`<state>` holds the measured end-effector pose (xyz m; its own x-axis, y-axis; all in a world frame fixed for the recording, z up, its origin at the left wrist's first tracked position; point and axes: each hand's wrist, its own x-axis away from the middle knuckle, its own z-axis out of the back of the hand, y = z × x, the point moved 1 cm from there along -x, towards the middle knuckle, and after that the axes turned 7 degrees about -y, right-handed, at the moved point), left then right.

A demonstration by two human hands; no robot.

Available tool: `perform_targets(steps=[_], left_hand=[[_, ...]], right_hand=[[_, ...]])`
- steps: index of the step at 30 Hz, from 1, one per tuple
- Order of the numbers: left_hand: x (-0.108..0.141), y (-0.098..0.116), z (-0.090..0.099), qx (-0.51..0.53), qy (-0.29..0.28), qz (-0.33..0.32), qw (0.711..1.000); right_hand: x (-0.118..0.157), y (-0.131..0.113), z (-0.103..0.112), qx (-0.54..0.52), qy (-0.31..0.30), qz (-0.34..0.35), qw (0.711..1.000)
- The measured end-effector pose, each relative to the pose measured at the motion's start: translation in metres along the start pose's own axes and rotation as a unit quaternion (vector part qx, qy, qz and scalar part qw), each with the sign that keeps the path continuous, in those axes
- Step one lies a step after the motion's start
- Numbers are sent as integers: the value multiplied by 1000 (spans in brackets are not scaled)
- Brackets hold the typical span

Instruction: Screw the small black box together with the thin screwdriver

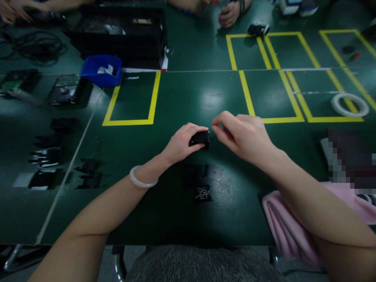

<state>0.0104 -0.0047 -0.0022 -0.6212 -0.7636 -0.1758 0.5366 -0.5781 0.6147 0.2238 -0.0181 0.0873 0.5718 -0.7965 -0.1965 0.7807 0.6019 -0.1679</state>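
Observation:
My left hand (185, 141) grips a small black box-shaped part (200, 138) between thumb and fingers, low over the green table. Small shiny screw tips show at the part's right end. Just to the right, my right hand (235, 135) has its thumb and index finger pinched near that end; whatever they hold is too small to make out. Nearer to me lie flat dark plates (214, 172) and a small black tray (203, 193) with several silver screws in it.
Black parts (45, 156) lie at the left, near circuit-board units (66, 89). A blue bin (102, 70) stands by a large black case (123, 37). A white ring (349, 104) and pink cloth (290, 223) are at the right. Another person's hand (229, 15) rests across the table.

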Motion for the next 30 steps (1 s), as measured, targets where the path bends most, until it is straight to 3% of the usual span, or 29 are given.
perform_targets(steps=[30], left_hand=[[2, 0, 0, 2, 5, 1, 1000]], right_hand=[[0, 1, 1, -35, -15, -10, 999]])
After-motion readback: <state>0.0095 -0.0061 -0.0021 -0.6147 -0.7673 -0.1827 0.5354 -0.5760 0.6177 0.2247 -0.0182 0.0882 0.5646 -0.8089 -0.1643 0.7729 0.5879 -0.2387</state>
